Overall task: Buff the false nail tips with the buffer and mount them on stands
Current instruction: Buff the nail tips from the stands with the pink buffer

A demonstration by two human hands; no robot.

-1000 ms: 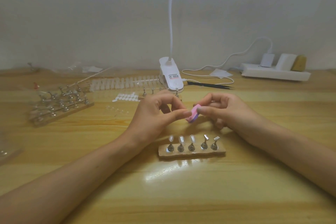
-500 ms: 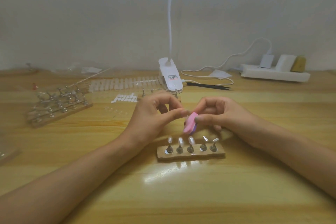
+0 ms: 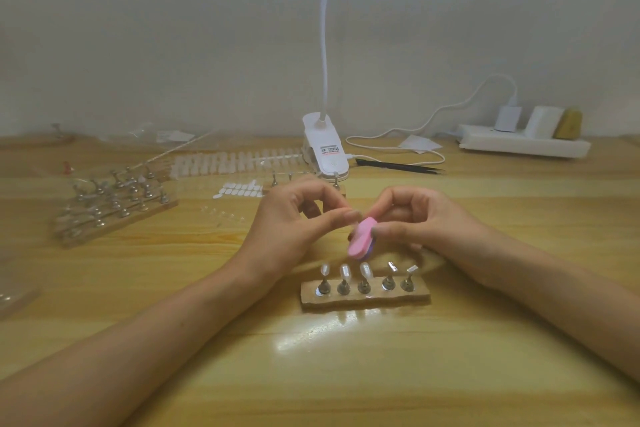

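Note:
My right hand [image 3: 426,222] grips a small pink buffer [image 3: 362,241] with a purple underside, tilted down to the left. My left hand [image 3: 294,222] pinches something tiny between thumb and forefinger right at the buffer's upper end; it looks like a nail tip but is mostly hidden. Just below both hands a wooden stand base [image 3: 365,296] carries a row of metal stands. The three left stands hold nail tips [image 3: 344,270]; the two right stands [image 3: 398,276] have bare tops.
A second stand board [image 3: 114,208] with several metal stands lies at left. Strips of clear nail tips [image 3: 235,161] and white adhesive tabs [image 3: 242,189] lie behind my hands. A white clip lamp [image 3: 325,152], black tweezers [image 3: 398,166] and a power strip [image 3: 523,144] sit at the back.
The buffer has swung down and to the left in my right hand, its tip dropping toward the stands. My left hand stays pinched at the buffer's top.

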